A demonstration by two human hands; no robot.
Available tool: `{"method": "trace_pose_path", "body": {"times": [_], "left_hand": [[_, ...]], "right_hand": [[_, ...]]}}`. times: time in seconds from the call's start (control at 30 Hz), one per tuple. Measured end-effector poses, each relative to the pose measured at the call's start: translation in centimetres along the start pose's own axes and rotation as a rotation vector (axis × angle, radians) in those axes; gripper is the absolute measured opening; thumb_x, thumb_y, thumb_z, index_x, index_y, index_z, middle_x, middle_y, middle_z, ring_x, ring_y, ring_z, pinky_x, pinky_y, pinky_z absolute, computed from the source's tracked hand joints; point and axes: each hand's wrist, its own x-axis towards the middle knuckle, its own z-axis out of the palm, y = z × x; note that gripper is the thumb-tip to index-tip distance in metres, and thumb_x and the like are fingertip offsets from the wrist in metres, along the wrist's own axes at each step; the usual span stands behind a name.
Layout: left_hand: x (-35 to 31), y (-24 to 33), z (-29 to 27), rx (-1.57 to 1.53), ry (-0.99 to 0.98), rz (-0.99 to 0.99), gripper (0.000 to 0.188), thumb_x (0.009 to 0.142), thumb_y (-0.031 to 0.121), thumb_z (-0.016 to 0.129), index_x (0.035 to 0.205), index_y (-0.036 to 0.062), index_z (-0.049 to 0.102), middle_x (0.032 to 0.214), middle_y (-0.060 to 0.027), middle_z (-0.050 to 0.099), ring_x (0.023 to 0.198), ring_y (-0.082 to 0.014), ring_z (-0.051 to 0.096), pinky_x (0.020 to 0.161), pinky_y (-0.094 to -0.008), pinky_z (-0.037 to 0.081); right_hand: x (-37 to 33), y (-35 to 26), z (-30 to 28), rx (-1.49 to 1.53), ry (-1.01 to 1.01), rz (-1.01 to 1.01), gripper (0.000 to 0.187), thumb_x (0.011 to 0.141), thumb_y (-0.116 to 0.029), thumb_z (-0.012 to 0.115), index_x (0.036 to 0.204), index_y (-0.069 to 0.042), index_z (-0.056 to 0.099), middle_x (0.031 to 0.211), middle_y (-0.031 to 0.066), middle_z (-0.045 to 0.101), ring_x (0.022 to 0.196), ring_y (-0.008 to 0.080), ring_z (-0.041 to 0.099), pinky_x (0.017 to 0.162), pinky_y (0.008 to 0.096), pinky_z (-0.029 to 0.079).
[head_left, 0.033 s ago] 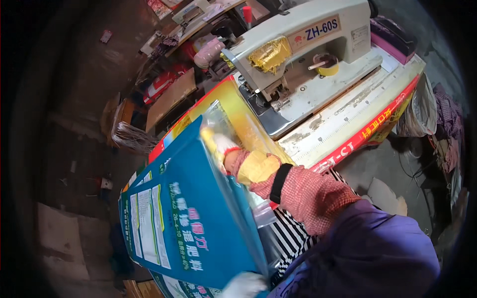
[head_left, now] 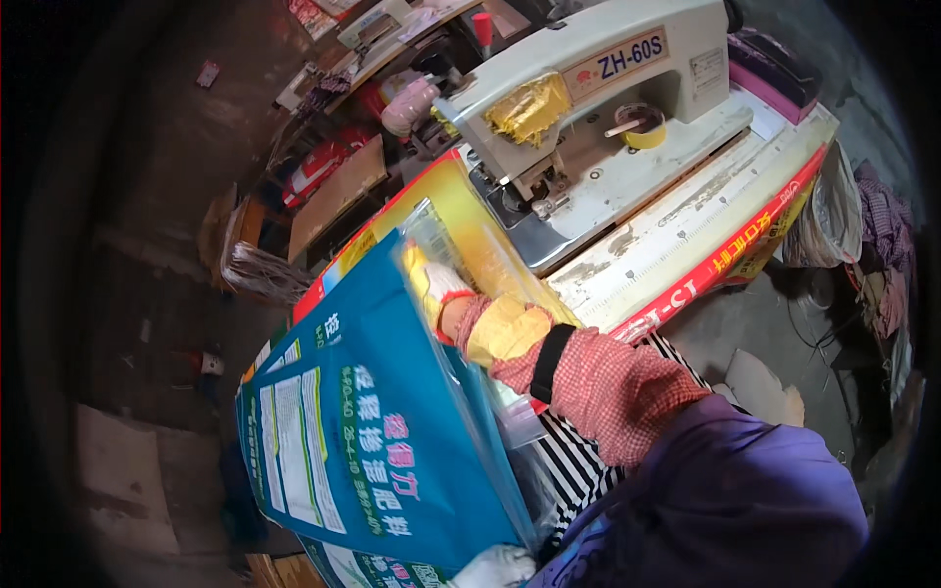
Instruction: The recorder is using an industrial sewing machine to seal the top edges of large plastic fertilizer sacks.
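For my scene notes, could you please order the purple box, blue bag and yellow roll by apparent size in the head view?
1. Blue bag
2. Purple box
3. Yellow roll

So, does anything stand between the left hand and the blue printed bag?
Nothing visible except its white glove: the left hand is right at the blue printed bag's lower right corner, apparently touching it.

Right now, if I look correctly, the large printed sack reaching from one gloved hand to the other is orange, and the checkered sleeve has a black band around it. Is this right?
Not quite: the large printed sack between the left hand and right hand is teal blue, as the head view shows. The checkered sleeve does have a black band around it.
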Motion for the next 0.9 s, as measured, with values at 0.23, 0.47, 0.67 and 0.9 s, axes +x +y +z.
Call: {"method": "trace_pose_path", "body": {"times": [0.23, 0.47, 0.67, 0.9], "left_hand": [[4.1, 8.0, -11.3, 0.387, 0.295, -0.091, 0.017, 0.078, 0.009, 0.066, 0.094, 0.0049, 0.061, 0.092, -0.0104, 0.063, 0.080, -0.0235, 0.061, 0.071, -0.0335, 0.049], [14.0, 9.4, -21.8, 1.633, 0.802, -0.030, 0.063, 0.053, 0.010, 0.076, 0.111, 0.0000, 0.053, 0.114, -0.0179, 0.054, 0.100, -0.0341, 0.053, 0.084, -0.0392, 0.045], [13.5, 5.0, -17.7, 1.464, -0.046, -0.035, 0.005, 0.073, 0.009, 0.053, 0.077, 0.0087, 0.055, 0.066, -0.0108, 0.055, 0.065, -0.0309, 0.059, 0.058, -0.0383, 0.049], [12.0, 5.5, -23.0, 1.483, 0.616, -0.322, 0.033, 0.078, 0.011, 0.057, 0.111, 0.0119, 0.060, 0.069, -0.0086, 0.060, 0.060, -0.0247, 0.061, 0.052, -0.0338, 0.047]], "right_hand": [[-15.2, -9.4, 3.8, -0.134, -0.271, 0.180, 0.061, 0.087, -0.051, 0.048, 0.123, -0.002, 0.046, 0.106, 0.0191, 0.062, 0.101, 0.0315, 0.057, 0.088, 0.0360, 0.042], [-16.5, -4.4, 7.0, -0.570, -0.443, -0.115, 0.064, 0.082, -0.043, 0.054, 0.131, -0.005, 0.037, 0.123, 0.0249, 0.049, 0.110, 0.0357, 0.053, 0.089, 0.0408, 0.044], [-17.9, -4.1, 3.8, -0.659, -0.850, -0.105, 0.062, 0.077, -0.052, 0.053, 0.115, -0.004, 0.054, 0.099, 0.0246, 0.061, 0.089, 0.0389, 0.060, 0.079, 0.0442, 0.047], [-17.1, -6.4, 1.1, -0.505, -0.774, 0.133, 0.088, 0.081, -0.058, 0.048, 0.141, -0.001, 0.017, 0.101, 0.0260, 0.060, 0.091, 0.0397, 0.059, 0.077, 0.0434, 0.047]]}}
